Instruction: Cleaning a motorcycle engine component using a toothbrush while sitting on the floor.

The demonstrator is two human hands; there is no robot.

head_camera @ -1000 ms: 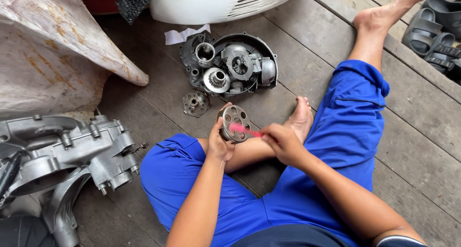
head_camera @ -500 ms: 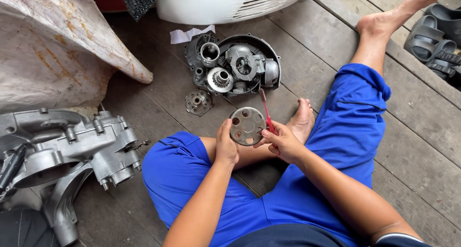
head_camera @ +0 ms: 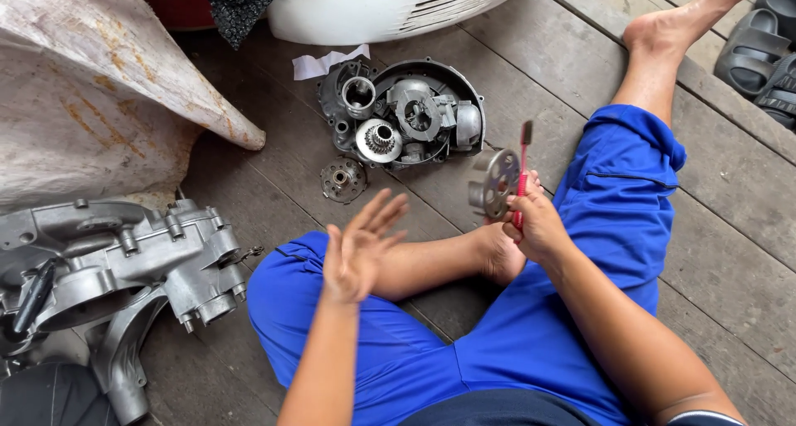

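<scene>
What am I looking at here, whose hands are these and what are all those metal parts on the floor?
This is one picture from a camera worn on a person's head, looking down at their own lap. They sit on a wooden plank floor in blue trousers, barefoot. The right hand holds a round metal disc with holes together with a red-handled brush. The left hand is open and empty, fingers spread, above the knee. Ahead on the floor lies a round engine cover filled with metal parts, with a small hub beside it. At the left lies a large grey engine casing. Beyond are a white body panel and dark sandals.
</scene>
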